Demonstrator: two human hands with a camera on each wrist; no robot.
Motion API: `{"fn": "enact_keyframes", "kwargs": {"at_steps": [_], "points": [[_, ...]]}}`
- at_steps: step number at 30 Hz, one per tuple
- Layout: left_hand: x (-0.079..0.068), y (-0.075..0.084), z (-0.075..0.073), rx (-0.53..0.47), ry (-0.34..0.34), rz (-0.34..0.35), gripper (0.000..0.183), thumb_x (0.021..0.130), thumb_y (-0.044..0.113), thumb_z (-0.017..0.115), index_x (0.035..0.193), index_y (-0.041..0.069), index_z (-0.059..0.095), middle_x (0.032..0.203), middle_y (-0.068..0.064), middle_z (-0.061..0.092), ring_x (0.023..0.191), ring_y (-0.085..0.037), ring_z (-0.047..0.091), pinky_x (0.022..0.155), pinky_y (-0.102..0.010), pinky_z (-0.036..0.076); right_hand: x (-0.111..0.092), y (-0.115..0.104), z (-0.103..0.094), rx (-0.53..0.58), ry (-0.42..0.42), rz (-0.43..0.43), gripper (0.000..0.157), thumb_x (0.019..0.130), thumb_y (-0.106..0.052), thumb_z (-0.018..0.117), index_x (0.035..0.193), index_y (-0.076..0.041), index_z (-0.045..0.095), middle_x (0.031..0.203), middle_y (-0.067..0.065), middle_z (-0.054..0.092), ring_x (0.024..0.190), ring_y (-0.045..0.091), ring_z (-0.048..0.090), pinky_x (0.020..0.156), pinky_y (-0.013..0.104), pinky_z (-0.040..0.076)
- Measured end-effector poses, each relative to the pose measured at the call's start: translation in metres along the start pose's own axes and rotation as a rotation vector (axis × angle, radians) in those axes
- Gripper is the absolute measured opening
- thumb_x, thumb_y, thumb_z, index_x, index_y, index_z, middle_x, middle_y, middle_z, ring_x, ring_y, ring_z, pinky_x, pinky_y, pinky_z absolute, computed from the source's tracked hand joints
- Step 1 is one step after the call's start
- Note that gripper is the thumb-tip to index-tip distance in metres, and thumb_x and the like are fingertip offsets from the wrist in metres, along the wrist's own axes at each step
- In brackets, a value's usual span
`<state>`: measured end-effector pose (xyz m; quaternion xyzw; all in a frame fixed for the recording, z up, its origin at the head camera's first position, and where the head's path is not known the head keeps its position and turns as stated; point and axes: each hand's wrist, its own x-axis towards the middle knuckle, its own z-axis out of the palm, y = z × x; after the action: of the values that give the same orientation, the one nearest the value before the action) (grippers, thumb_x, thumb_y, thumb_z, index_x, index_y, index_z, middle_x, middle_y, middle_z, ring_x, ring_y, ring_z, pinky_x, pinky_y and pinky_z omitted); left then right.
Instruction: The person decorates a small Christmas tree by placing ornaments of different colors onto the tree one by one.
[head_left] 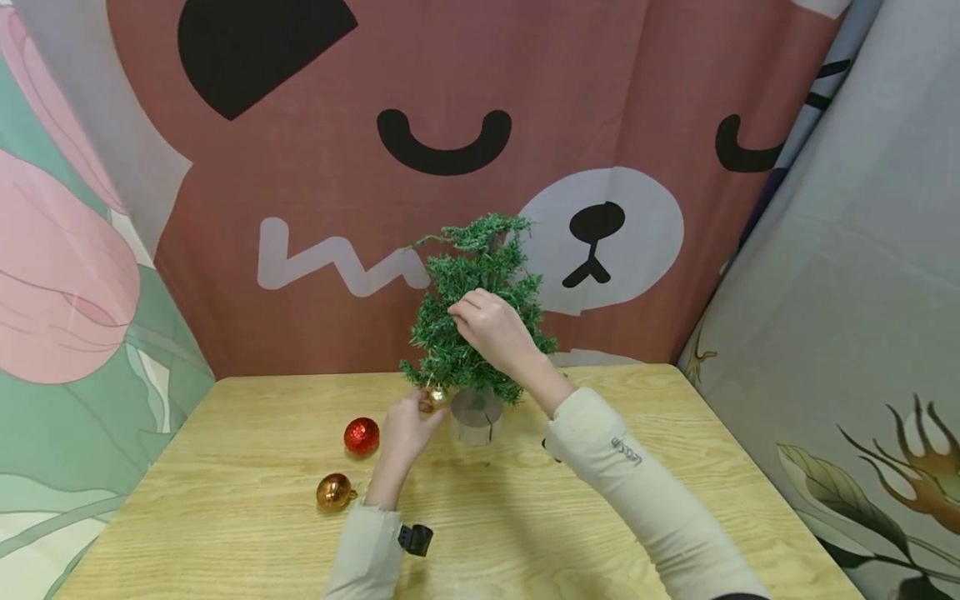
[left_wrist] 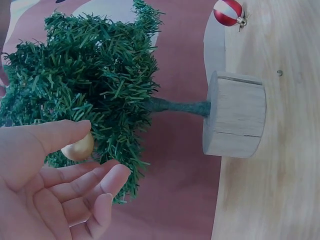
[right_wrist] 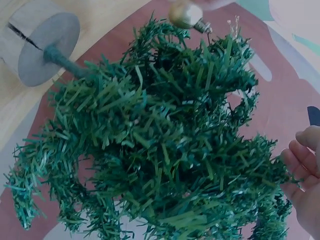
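A small green artificial Christmas tree [head_left: 480,275] stands on a round wooden base [head_left: 476,419] at the back of the table. A gold bauble [left_wrist: 82,148] hangs at its lower left, its metal cap toward the branches in the right wrist view. My left hand [head_left: 405,433] is around this bauble, thumb beside it and fingers loosely bent, palm showing in the left wrist view. Higher up, my right hand [head_left: 491,327] is in front of the tree. In the right wrist view its bent fingers [right_wrist: 300,157] pinch the tip of a branch.
On the table [head_left: 247,517], left of my left hand, lie a red glittery bauble [head_left: 362,436] and an amber-gold bauble [head_left: 334,492]. A red and white striped bauble [left_wrist: 228,12] lies on the base's other side. Printed curtains [head_left: 330,167] rise behind the table.
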<state>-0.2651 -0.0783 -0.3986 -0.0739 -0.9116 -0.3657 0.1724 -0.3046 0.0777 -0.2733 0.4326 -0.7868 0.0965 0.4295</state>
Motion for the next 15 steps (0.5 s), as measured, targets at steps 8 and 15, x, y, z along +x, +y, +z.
{"fn": "enact_keyframes", "kwargs": {"at_steps": [8, 15], "points": [[-0.005, -0.005, 0.001, -0.019, -0.006, 0.000, 0.032, 0.079, 0.022, 0.068, 0.101, -0.001, 0.061, 0.086, -0.014, 0.066, 0.071, -0.026, 0.062, 0.052, -0.032, 0.048, 0.000, 0.008, 0.000, 0.037, -0.011, 0.078, 0.010, 0.080, 0.000, 0.063, 0.090, -0.001, 0.067, 0.086, 0.008, 0.063, 0.080, 0.019, 0.057, 0.072, 0.025, 0.047], [-0.010, -0.008, -0.003, -0.021, -0.011, -0.021, 0.033, 0.081, 0.023, 0.067, 0.104, 0.000, 0.062, 0.088, -0.013, 0.066, 0.063, -0.020, 0.062, 0.042, -0.026, 0.042, 0.002, 0.013, 0.000, 0.063, -0.042, 0.134, 0.012, 0.081, -0.001, 0.063, 0.093, -0.001, 0.066, 0.090, 0.008, 0.062, 0.086, 0.019, 0.056, 0.076, 0.027, 0.047]]}}
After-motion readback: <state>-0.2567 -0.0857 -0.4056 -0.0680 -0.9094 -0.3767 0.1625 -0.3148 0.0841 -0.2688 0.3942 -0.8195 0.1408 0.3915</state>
